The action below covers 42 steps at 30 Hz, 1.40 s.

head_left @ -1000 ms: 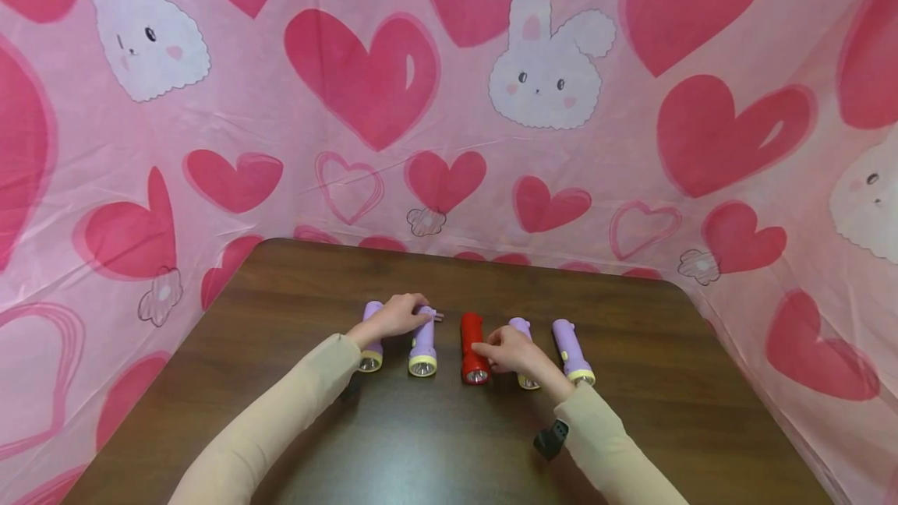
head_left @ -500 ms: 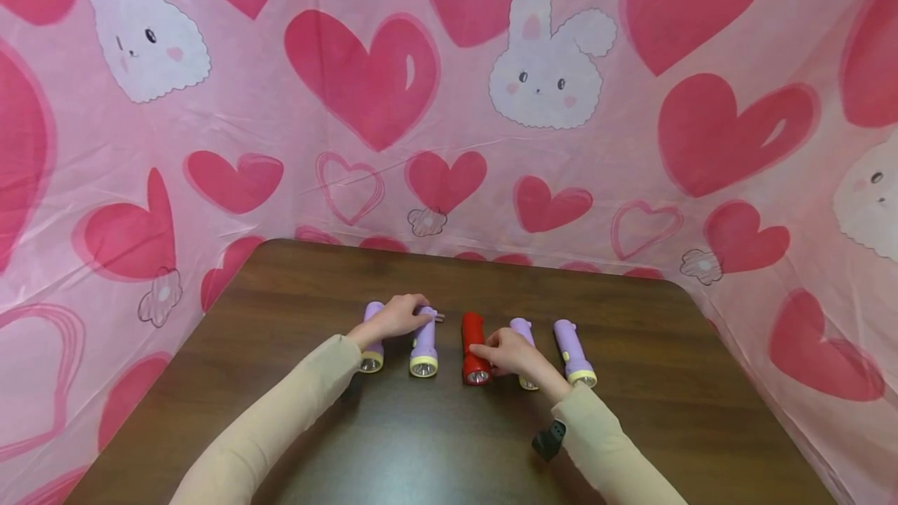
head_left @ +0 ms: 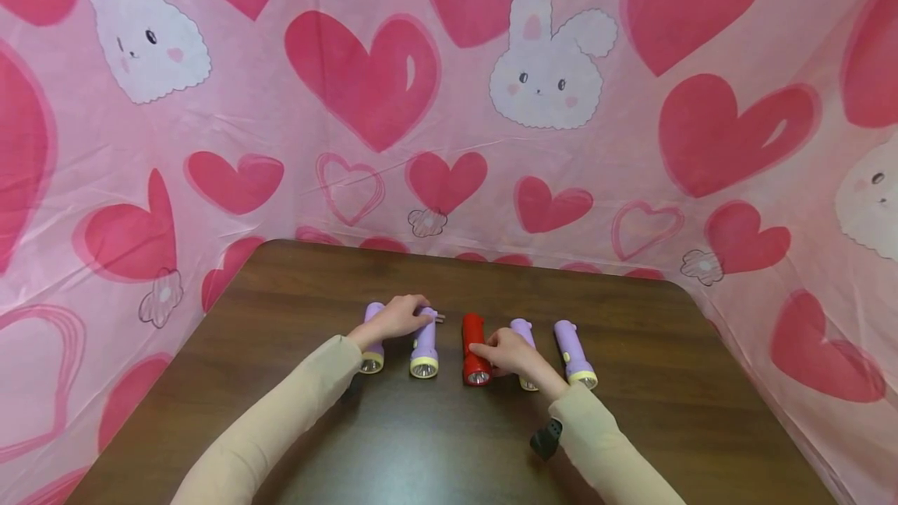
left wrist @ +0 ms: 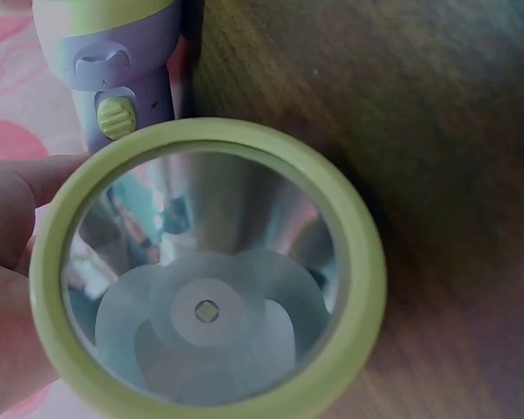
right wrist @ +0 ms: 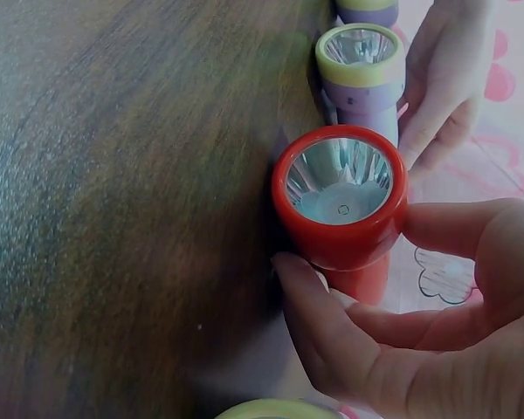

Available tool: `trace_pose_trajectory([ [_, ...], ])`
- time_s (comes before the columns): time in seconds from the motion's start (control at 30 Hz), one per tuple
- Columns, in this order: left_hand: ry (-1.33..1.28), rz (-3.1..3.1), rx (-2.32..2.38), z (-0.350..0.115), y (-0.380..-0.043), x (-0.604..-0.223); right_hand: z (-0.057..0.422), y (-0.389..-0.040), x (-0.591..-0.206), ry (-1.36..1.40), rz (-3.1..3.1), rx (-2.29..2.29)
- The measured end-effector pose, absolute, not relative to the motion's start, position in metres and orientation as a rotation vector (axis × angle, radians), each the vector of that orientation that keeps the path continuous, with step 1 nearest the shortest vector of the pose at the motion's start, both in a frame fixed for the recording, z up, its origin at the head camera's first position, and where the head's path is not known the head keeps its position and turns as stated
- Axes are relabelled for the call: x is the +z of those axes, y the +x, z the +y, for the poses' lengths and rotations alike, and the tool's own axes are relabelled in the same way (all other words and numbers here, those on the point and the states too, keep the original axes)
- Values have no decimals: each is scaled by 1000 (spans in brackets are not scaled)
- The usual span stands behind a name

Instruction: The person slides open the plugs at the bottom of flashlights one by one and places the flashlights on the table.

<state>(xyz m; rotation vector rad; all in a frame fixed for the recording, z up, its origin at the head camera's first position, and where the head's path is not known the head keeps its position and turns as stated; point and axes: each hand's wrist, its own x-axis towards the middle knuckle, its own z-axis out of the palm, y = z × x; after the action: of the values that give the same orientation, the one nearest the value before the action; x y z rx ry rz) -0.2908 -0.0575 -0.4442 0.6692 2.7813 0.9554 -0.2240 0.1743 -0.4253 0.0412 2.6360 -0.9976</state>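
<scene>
Flashlights lie in a row, lenses toward me. In the head view my left hand (head_left: 396, 316) reaches over the leftmost purple flashlight (head_left: 374, 361) and grips the tail end of the second purple flashlight (head_left: 423, 351). My right hand (head_left: 512, 351) pinches the red flashlight (head_left: 473, 330) in the middle, its thumb on the near side. In the right wrist view, thumb and fingers (right wrist: 332, 340) flank the red head (right wrist: 341, 249). The left wrist view is filled by a yellow-rimmed lens (left wrist: 362, 262); behind it shows a purple body with a ribbed yellow switch (left wrist: 117, 117).
Two more purple flashlights lie to the right, one (head_left: 522, 330) partly hidden under my right hand, the other (head_left: 574, 353) beyond my wrist. All lie on a dark wooden table (head_left: 435, 443). A pink cloth (head_left: 484, 123) with hearts and rabbits hangs behind and at both sides.
</scene>
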Motion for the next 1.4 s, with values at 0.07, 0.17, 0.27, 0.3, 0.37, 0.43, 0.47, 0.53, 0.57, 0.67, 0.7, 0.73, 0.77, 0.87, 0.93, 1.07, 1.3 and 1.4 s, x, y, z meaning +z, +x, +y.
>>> trace_pose_trajectory([
  [0.07, 665, 2774, 959, -58, -291, -444, 174, -224, -425, 48, 2631, -998],
  [0.17, 669, 2774, 962, -58, -290, -444, 174, -225, -425, 58, 2624, -1000],
  [0.27, 669, 2770, 969, -58, -290, -444, 173, -225, -425, 55, 2629, -984],
  [0.3, 675, 2774, 967, -58, -290, -444, 173, -226, -425, 62, 2628, -983],
  [0.37, 680, 2774, 969, -59, -291, -445, 173, -226, -426, 63, 2632, -974],
  [0.43, 686, 2776, 969, -59, -290, -445, 172, -226, -427, 62, 2634, -972],
  [0.47, 689, 2779, 967, -59, -290, -445, 173, -226, -427, 64, 2634, -971],
  [0.53, 686, 2780, 968, -59, -289, -445, 172, -226, -428, 67, 2635, -974],
  [0.57, 684, 2781, 969, -59, -289, -444, 173, -226, -428, 68, 2636, -974],
  [0.67, 686, 2784, 969, -58, -287, -443, 173, -226, -429, 71, 2643, -971],
  [0.7, 685, 2785, 970, -58, -287, -443, 173, -225, -429, 72, 2646, -971],
  [0.73, 687, 2785, 971, -58, -287, -443, 173, -225, -429, 75, 2648, -972],
  [0.77, 688, 2788, 968, -58, -287, -443, 173, -225, -429, 78, 2650, -971],
  [0.87, 685, 2790, 966, -58, -287, -443, 172, -225, -429, 84, 2650, -983],
  [0.93, 683, 2790, 966, -58, -287, -442, 172, -224, -429, 90, 2649, -993],
  [1.07, 698, 2798, 961, -57, -288, -443, 171, -224, -428, 106, 2639, -1015],
  [1.3, 718, 2809, 970, -57, -287, -443, 171, -225, -427, 118, 2634, -1043],
  [1.4, 721, 2806, 971, -58, -287, -442, 172, -224, -428, 115, 2642, -1053],
])
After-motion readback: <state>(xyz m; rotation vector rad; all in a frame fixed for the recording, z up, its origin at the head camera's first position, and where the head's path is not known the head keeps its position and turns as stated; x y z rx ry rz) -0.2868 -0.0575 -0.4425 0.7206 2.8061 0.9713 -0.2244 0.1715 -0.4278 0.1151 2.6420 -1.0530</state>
